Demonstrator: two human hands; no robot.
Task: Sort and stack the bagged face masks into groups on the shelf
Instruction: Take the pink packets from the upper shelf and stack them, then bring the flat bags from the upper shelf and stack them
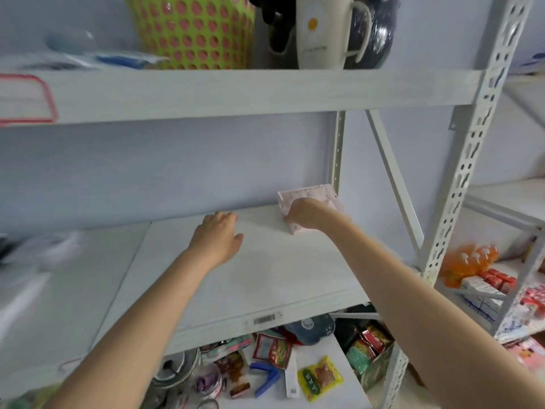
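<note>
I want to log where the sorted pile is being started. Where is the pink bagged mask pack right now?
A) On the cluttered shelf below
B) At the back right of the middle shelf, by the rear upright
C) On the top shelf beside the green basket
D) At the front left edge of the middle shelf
B: the pink mask pack lies at the back right of the middle shelf, beside the rear upright, under the right hand.

light: even, soft | shadows: faint | left edge: blurred, perhaps motion | edges: bowed
</note>
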